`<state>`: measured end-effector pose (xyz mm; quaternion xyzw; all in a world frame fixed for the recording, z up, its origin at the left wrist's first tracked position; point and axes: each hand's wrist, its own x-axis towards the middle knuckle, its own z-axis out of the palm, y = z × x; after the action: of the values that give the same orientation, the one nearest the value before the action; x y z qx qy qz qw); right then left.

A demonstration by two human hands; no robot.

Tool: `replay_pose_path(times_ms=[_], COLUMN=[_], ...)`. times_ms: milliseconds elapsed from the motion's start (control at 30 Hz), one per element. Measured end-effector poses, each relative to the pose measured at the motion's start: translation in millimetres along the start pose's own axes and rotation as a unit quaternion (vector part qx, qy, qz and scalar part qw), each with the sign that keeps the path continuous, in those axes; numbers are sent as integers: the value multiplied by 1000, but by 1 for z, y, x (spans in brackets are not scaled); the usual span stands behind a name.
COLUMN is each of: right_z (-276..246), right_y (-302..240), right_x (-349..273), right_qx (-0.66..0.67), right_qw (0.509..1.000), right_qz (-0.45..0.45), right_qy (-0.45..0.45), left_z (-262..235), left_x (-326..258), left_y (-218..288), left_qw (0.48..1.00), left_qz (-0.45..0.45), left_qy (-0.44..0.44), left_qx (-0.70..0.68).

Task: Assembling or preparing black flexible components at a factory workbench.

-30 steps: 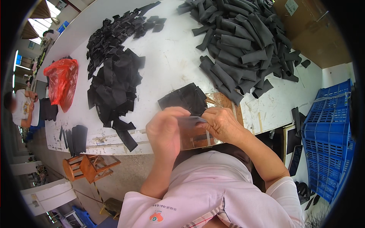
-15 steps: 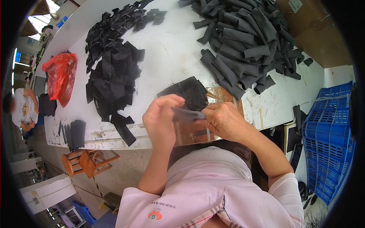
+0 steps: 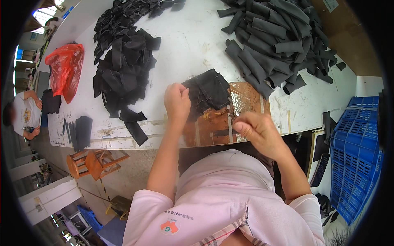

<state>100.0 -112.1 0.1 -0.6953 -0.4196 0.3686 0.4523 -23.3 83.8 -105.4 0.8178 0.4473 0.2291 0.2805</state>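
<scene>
Head view: black stack (image 3: 207, 91) under left grip (image 3: 177, 102)

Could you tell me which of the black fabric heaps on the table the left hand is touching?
The small flat stack beside the left hand, on the brown patch; the two large heaps lie farther away.

Packaging: one crumpled red-orange thin plastic bag (image 3: 65, 70), lying at the left edge of the white table (image 3: 193, 45), just left of a heap of black pieces; contents not visible.

Labels: one small white rectangular paper label (image 3: 331, 5) on the brown surface beyond the table's far right corner, partly cut by the frame's top edge.

Containers: blue plastic lattice crate (image 3: 356, 143) standing off the table's right edge.

Screens, signs: none seen.
</scene>
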Motion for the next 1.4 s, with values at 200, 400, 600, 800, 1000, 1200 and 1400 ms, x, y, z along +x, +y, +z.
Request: replay_pose_path(times_ms=[200, 400, 600, 800, 1000, 1200, 1400], right_z=[51, 82, 89, 89, 91, 87, 86], right_y=[17, 6, -6, 1, 0, 2, -16], right_x=[0, 30, 41, 41, 43, 31, 22], right_qx=[65, 479, 588, 581, 578, -356, -13], right_qw=[996, 858, 782, 783, 785, 934, 988], right_qz=[47, 153, 204, 215, 213, -25, -137], right_qy=[-40, -99, -35, -60, -67, 32, 63], left_z=[-69, -81, -95, -92, -86, -85, -82], left_x=[-17, -36, -84, -105, -100, -100, -100], left_y=[36, 53, 42, 45, 39, 46, 59], left_qw=[913, 922, 786, 774, 793, 871, 960], left_qz=[-84, -77, -184, -194, -202, -173, -53], left_qy=[-36, -124, -47, -76, -77, -42, -7], left_qx=[-397, -359, -588, -597, -570, -458, -273])
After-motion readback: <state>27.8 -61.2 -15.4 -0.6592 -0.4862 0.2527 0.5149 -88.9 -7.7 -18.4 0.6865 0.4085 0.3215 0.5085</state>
